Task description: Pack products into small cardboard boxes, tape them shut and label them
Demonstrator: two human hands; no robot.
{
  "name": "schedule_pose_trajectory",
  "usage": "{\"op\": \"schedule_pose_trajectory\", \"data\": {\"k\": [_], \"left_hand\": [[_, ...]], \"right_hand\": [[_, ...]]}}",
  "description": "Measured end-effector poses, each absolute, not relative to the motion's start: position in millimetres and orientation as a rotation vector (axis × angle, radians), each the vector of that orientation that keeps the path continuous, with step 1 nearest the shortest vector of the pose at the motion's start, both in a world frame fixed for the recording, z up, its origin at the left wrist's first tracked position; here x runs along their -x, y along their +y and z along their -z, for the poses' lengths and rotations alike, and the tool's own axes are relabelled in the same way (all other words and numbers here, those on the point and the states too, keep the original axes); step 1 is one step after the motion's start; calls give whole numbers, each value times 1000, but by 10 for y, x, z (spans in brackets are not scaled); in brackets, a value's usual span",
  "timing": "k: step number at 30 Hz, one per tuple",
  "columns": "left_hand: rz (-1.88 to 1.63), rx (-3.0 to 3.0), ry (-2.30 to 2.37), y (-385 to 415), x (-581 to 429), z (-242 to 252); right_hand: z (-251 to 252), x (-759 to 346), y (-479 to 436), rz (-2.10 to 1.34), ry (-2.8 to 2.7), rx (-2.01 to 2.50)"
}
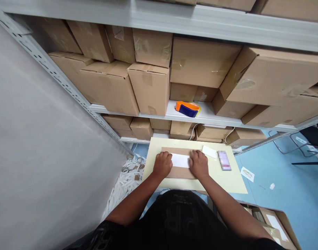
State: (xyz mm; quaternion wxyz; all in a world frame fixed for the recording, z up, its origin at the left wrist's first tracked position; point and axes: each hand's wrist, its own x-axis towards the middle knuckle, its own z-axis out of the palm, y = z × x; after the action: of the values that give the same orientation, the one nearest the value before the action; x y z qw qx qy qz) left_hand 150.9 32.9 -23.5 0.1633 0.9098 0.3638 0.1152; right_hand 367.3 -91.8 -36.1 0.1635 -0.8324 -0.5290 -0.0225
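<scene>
A flat cardboard box (180, 172) lies on a cream-coloured tabletop (221, 182) in front of me. A blank white paper label (180, 160) lies across the middle of the box. My left hand (162, 164) is closed at the label's left end, its fingers curled over the edge. At the opposite end my right hand (199, 164) is closed on the label, with its thumb against the edge. Both hands rest on the box. Whether the label is stuck down cannot be seen.
On the table's right lie small white papers (209, 151) and a blurred phone-like thing (224, 160). Shelves (211, 118) ahead hold several cardboard boxes and an orange-and-blue tape dispenser (187, 108). Paper strips (125, 185) litter the left floor; an open carton (285, 222) stands lower right.
</scene>
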Motion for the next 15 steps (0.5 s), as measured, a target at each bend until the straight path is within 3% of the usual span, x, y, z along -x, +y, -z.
{"op": "schedule_pose_trajectory", "data": {"k": [3, 8, 15], "left_hand": [[-552, -2300, 1259, 333, -1189, 391], [-354, -1801, 1061, 301, -919, 750], [-280, -1827, 1127, 360, -945, 881]], "right_hand": [[490, -3896, -1238, -56, -1135, 2374], [815, -3941, -1557, -796, -572, 2088], [848, -3800, -1404, -790, -415, 1813]]}}
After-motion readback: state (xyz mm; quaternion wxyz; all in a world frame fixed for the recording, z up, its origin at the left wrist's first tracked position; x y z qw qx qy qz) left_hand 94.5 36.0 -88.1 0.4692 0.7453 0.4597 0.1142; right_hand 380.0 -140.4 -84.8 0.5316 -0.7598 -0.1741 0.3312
